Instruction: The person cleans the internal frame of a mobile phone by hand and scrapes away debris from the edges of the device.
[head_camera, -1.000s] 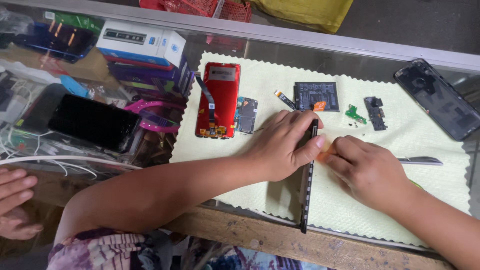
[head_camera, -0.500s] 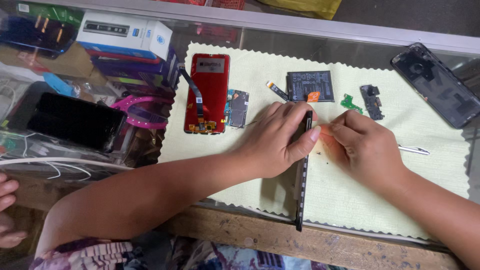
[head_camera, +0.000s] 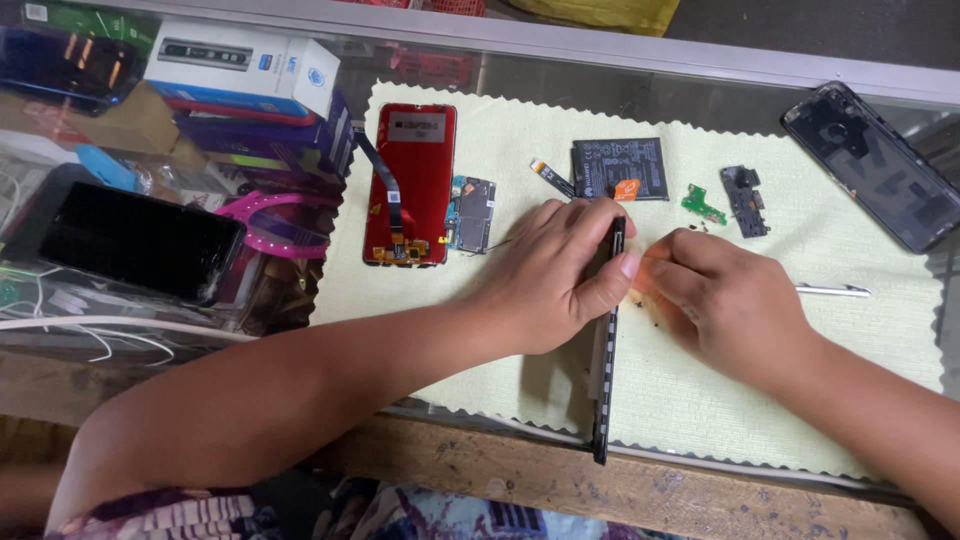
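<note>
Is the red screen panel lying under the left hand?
No, the red screen panel lies apart, further up the cloth from the left hand.

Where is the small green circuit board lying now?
The small green circuit board lies on the pale cloth, between the black battery and a dark part, beyond the right hand.

Bare cloth (head_camera: 720, 400) near right; battery (head_camera: 620, 168), circuit board (head_camera: 703, 205) crowd far side.
</note>
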